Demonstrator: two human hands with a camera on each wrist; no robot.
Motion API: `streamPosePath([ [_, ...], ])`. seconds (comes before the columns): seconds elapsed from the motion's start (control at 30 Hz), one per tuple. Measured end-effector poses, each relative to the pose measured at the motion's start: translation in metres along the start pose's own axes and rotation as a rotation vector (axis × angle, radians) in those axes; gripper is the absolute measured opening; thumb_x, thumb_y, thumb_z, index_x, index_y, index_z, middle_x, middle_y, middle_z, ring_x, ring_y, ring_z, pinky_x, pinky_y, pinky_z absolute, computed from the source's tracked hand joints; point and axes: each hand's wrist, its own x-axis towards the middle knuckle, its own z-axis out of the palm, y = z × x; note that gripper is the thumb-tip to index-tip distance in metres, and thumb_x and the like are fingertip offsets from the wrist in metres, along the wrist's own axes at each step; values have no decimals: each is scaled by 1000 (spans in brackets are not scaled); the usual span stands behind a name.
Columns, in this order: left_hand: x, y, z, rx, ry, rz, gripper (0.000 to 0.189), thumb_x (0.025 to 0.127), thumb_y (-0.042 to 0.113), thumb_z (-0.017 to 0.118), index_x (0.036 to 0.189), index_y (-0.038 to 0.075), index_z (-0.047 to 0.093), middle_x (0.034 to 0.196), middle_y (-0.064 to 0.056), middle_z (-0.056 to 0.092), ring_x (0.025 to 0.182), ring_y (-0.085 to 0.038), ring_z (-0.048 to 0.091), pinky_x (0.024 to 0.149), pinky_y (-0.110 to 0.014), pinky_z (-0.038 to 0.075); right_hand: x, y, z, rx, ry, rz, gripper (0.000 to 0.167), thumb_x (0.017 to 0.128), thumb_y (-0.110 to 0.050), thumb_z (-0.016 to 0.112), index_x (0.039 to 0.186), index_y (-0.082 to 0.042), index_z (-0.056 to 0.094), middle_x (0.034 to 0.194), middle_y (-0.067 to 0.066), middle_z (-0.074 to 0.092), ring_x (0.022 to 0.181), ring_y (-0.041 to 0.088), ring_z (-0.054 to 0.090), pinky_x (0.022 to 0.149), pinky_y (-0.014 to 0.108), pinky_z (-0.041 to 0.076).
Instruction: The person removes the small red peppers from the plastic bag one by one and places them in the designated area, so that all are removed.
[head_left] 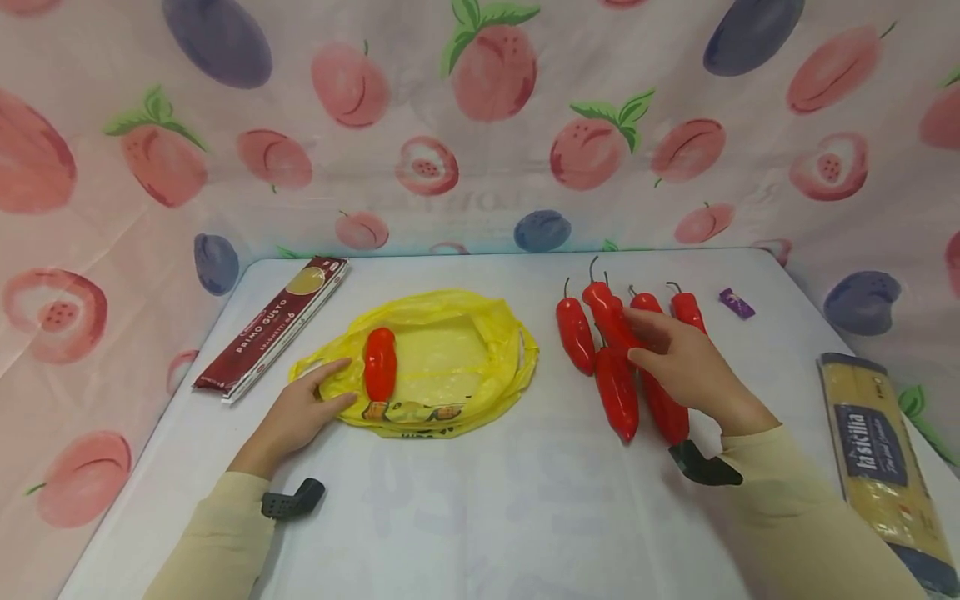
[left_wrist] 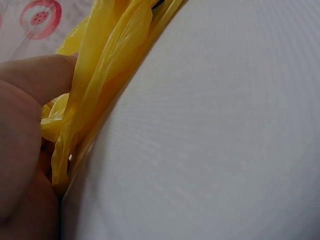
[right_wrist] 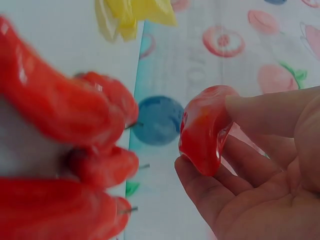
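Note:
My left hand (head_left: 300, 408) holds the left rim of a yellow plastic bag (head_left: 495, 392), which lies spread out with its mouth gaping. In the left wrist view the thumb goes behind a fold of the bag (left_wrist: 105, 55). One red pepper (head_left: 380, 364) lies inside, near those fingers. At the right, my right hand (head_left: 678, 367) pinches another shiny red pepper (right_wrist: 207, 125) between thumb and fingers, above the pile. Around it lie several long red peppers with thin dark stems, among them a left one (head_left: 574, 337) and a front one (head_left: 617, 400).
A dark red spaghetti packet (head_left: 273, 329) lies at the back left. On the right edge sits a pasta pack (head_left: 873, 442) with a dark blue label. A small purple wrapper (head_left: 737, 303) is behind the peppers. A fruit-patterned curtain (head_left: 480, 167) hangs behind the white table (head_left: 480, 517).

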Motion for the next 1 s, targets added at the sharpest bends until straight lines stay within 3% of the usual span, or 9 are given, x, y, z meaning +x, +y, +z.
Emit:
streamPosePath([
  [0.47, 1, -2, -1, -2, -2, 19, 73, 94, 55, 62, 155, 19, 40, 156, -21, 35, 144, -47, 25, 108, -73, 22, -20, 40, -16, 1, 62, 61, 66, 101, -14, 58, 159, -9, 27, 153, 29, 36, 132, 53, 41, 89, 57, 50],
  [1.0, 0, -1, 1, -6, -9, 9, 73, 95, 54, 62, 155, 20, 40, 157, -21, 34, 144, -46, 25, 108, -72, 23, -41, 75, -30, -28, 30, 234, 69, 103, -26, 56, 159, -6, 21, 151, 34, 33, 130, 58, 37, 90, 60, 52],
])
